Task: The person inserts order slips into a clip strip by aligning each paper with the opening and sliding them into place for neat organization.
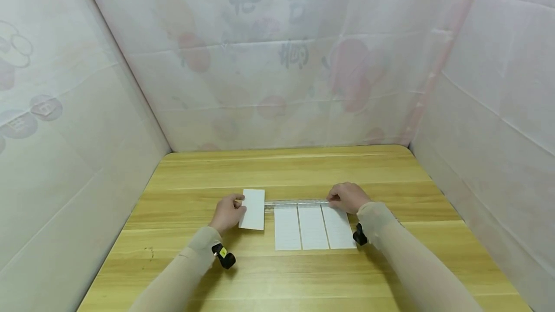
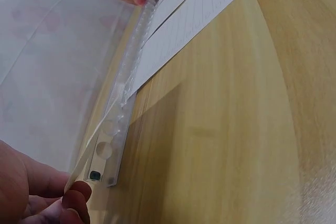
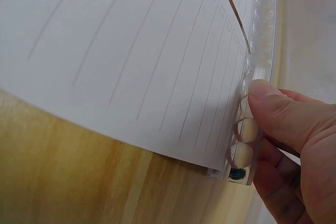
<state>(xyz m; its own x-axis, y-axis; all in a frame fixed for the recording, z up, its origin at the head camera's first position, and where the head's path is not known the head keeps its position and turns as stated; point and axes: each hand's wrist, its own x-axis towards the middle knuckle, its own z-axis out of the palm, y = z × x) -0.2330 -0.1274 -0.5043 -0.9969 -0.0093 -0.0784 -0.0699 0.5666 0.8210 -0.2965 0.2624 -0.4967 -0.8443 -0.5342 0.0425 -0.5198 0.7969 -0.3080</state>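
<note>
My left hand [image 1: 227, 213] pinches a small white paper sheet [image 1: 253, 210] by its left edge, tilted up from the table. In the left wrist view this sheet shows nearly edge-on, over the left end of a clear plastic ruler [image 2: 105, 150] with a wavy edge and round holes. The right hand [image 1: 348, 197] pinches the ruler's other end, thumb on top and fingers beneath, as the right wrist view shows. Three white sheets [image 1: 313, 227], ruled with lines, lie side by side along the ruler's near edge with narrow gaps between them.
Everything lies on a wood-grain table [image 1: 277, 278]. Pale printed cloth [image 1: 269, 61] walls it in at the back and both sides. Each wrist carries a black camera [image 1: 226, 258] on a strap.
</note>
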